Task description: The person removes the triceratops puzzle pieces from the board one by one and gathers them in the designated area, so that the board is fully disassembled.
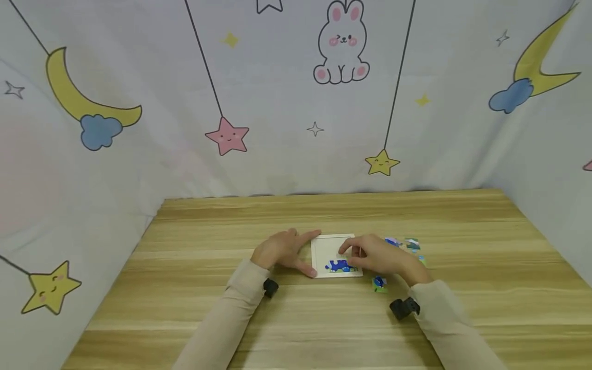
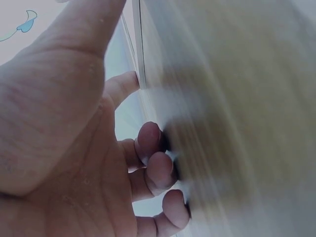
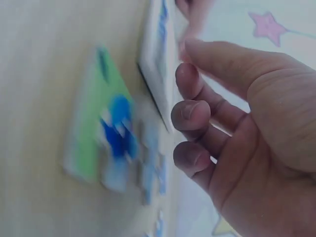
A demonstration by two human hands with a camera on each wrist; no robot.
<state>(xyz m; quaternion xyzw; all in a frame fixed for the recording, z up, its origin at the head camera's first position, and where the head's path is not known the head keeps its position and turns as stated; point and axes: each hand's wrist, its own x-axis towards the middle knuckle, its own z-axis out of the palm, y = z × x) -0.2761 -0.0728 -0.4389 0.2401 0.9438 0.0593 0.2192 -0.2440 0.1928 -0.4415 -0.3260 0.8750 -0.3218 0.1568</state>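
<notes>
A pale square puzzle tray (image 1: 326,247) lies on the wooden table, with blue and green puzzle pieces (image 1: 338,266) along its bottom edge. My left hand (image 1: 288,249) steadies its left side, thumb at the lower corner and index finger at the upper one. In the left wrist view the other fingers (image 2: 160,170) rest on the tabletop. My right hand (image 1: 376,254) hovers over the tray's right part, fingers loosely bent; no piece shows between them. The right wrist view shows the thumb (image 3: 222,57) near the bent fingers, the index fingertip mostly hidden.
A loose blue and green puzzle piece (image 1: 380,284) lies right of the tray, near me. More loose pieces (image 1: 412,243) lie beyond the right hand, partly covered by it. A patterned white cloth (image 1: 296,169) hangs behind the table (image 1: 231,216).
</notes>
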